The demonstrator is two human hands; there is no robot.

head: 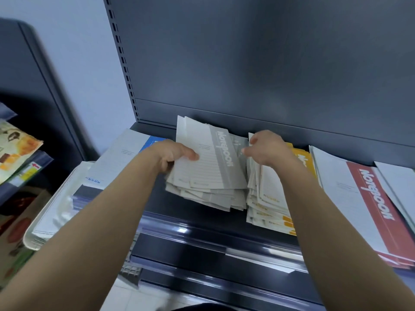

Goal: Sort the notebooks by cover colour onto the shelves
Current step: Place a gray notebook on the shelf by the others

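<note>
A fanned stack of grey-cover notebooks (208,169) lies on the dark shelf (193,216). My left hand (173,154) grips the stack's left edge, thumb on the top cover. Right of it sits a stack of yellow-cover notebooks (269,198). My right hand (267,149) rests on that stack's far end, its fingers curled over the notebooks' top edge at the gap between the two stacks. Red-cover notebooks (368,205) lie farther right. Blue-cover notebooks (112,164) lie at the left end of the shelf.
The shelf's dark back panel (247,63) rises right behind the stacks. A white tray (45,223) holding more notebooks juts out below the blue ones. Another shelf unit with colourful printed packs (15,151) stands at far left. Lower shelf rails (224,254) run beneath my forearms.
</note>
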